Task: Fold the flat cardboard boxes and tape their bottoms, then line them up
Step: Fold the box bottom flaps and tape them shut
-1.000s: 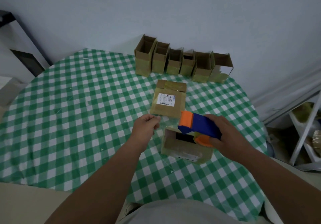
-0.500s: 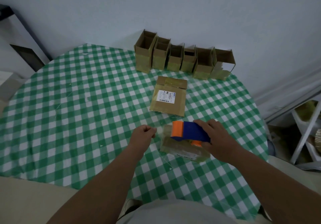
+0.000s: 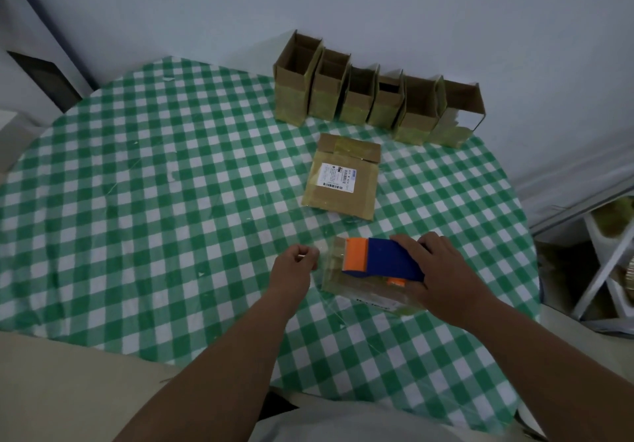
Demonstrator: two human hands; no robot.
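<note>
Cardboard fills most of the work: six folded boxes (image 3: 374,98) stand in a row along the far edge of the desk (image 3: 137,201), open tops up, touching or nearly so, their lower parts glossy with tape. That part looks done. One flat box (image 3: 343,177) lies nearer, label up, not yet folded, its long side running away from the person.

The box in hand (image 3: 363,287) sits at the near right of the desk, just in front of the flat one, and I judge it mid-taping. Its long side runs left to right, tilted a little. Over it the right hand (image 3: 446,277) curls round a blue and orange tape dispenser (image 3: 380,261), orange end pointing left. The left hand (image 3: 295,270), just left of the box, has curled fingers that seem to pinch the clear tape end; the tape itself is hard to make out.

Left to do: finish this bottom, stand the box in the row, then the flat one.
</note>
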